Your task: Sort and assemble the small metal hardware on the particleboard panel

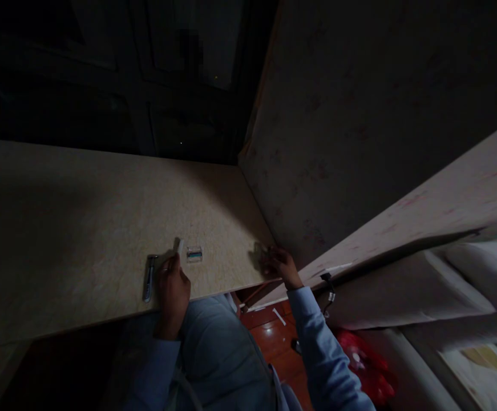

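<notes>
Handling small parts seems in hand: left hand, nearly closed, appears to pinch a strip; on the desk, razor at its nine o'clock, case at one. Right hand curls (hold too dim to tell). Next calls for delicacy.

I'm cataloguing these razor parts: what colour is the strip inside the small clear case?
The strip looks teal-blue; it shows best in the head view.

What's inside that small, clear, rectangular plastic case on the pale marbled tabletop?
The small clear plastic case shows a slim, dark, blue-striped piece inside. Whatever lies beneath that piece is covered, so I can't tell.
</notes>
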The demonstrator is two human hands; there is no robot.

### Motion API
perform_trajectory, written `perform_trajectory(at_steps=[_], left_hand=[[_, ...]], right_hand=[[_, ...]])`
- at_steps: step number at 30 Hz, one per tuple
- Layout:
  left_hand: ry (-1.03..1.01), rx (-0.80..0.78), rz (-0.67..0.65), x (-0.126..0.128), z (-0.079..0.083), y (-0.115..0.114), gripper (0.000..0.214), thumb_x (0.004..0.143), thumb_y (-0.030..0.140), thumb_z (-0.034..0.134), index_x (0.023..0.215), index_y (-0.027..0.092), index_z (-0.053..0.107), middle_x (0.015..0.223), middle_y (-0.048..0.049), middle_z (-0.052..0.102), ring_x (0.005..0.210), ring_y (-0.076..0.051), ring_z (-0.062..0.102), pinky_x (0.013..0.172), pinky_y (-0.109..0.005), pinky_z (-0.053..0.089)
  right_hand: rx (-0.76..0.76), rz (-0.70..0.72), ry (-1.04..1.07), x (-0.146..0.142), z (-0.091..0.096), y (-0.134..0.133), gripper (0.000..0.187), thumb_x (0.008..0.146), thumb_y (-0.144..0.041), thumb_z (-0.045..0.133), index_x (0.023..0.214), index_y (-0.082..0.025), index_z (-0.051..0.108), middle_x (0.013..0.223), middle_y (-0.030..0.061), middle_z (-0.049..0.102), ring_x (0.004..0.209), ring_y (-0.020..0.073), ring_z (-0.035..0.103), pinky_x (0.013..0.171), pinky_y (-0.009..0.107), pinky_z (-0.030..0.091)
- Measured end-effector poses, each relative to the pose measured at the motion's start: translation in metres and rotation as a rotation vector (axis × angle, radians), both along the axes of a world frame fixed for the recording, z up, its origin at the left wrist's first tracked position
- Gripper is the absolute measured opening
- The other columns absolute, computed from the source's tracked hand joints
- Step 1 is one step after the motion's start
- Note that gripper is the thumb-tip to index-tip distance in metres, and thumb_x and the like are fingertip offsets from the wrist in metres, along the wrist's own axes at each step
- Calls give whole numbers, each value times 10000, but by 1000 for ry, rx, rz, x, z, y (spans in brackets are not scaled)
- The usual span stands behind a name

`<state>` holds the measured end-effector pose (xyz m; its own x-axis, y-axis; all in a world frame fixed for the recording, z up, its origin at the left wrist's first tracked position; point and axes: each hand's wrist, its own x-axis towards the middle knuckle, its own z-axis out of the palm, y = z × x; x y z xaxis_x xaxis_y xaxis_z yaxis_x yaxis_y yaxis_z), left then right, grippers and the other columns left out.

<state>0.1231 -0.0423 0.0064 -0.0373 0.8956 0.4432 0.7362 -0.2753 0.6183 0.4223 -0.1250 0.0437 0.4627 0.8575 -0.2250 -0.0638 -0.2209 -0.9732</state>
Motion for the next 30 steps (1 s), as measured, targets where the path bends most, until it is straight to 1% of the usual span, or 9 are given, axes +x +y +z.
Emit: perform_trajectory(at_steps=[2, 5, 7, 9, 12, 15, 19, 25, 30], left_hand=[[-6, -2, -6, 0, -1, -1, 448, 869, 129, 397, 1253, 92, 626, 1114, -176, 633, 1080, -295, 560, 974, -458, 456], [-19, -9, -3, 0, -1, -2, 436, 882, 145, 398, 1252, 94, 623, 1145, -180, 626, 1100, -302, 555, 984, -472, 449], [-16, -10, 0, 0, -1, -2, 423, 888, 155, 399, 1237, 93, 630, 1149, -181, 625, 1098, -303, 556, 986, -473, 447], [-8, -2, 0, 0, 0, -3, 416, 890, 157, 397, 1224, 85, 634, 1139, -186, 627, 1099, -304, 554, 988, -472, 445], [-20, 15, 1, -1, 3, -5, 408, 887, 157, 403, 1214, 102, 639, 1114, -172, 634, 1079, -290, 566, 980, -456, 452], [-34, 31, -9, -2, 4, -7, 386, 896, 175, 409, 1191, 124, 652, 1104, -156, 647, 1039, -279, 590, 940, -435, 470], [-37, 49, -32, -5, 4, -8, 375, 905, 194, 409, 1175, 113, 657, 1105, -158, 661, 1020, -283, 606, 898, -420, 487], [-54, 68, -41, -7, 2, -8, 366, 901, 191, 422, 1164, 98, 660, 1093, -157, 674, 1021, -280, 618, 917, -417, 486], [-69, 67, -36, -7, 1, -10, 373, 906, 197, 419, 1160, 70, 660, 1090, -173, 676, 1006, -289, 624, 901, -419, 494]], right_hand=[[-55, 15, -91, 6, 0, 5, 649, 613, -440, 721, 1147, -111, 558, 841, 79, 702, 482, 133, 581, 459, 252, 476], [-193, 89, -336, 10, 1, 13, 509, 746, -450, 592, 1091, -77, 626, 826, 93, 703, 514, 145, 600, 477, 254, 484], [-244, 113, -478, 11, 2, 17, 420, 803, -380, 534, 1053, -69, 665, 824, 96, 707, 592, 167, 639, 521, 251, 497], [-258, 109, -580, 12, 5, 20, 339, 809, -277, 526, 1027, -80, 696, 842, 96, 717, 713, 190, 672, 591, 241, 501], [-303, 113, -763, 10, 12, 22, 331, 801, -144, 516, 1063, -109, 715, 961, 120, 728, 931, 230, 676, 726, 243, 482], [-374, 132, -911, 7, 17, 24, 355, 832, -98, 492, 1111, -107, 712, 1055, 176, 710, 1029, 271, 663, 782, 258, 449], [-460, 165, -1032, 5, 21, 23, 342, 903, -121, 441, 1109, -99, 713, 1044, 204, 706, 996, 279, 681, 737, 258, 434], [-495, 184, -1134, 1, 19, 18, 290, 932, -172, 456, 1076, -134, 705, 1022, 152, 720, 979, 240, 685, 723, 236, 424], [-493, 149, -1186, -7, 15, 15, 363, 967, -304, 463, 1273, -167, 602, 1062, 135, 712, 968, 245, 684, 728, 255, 433]])
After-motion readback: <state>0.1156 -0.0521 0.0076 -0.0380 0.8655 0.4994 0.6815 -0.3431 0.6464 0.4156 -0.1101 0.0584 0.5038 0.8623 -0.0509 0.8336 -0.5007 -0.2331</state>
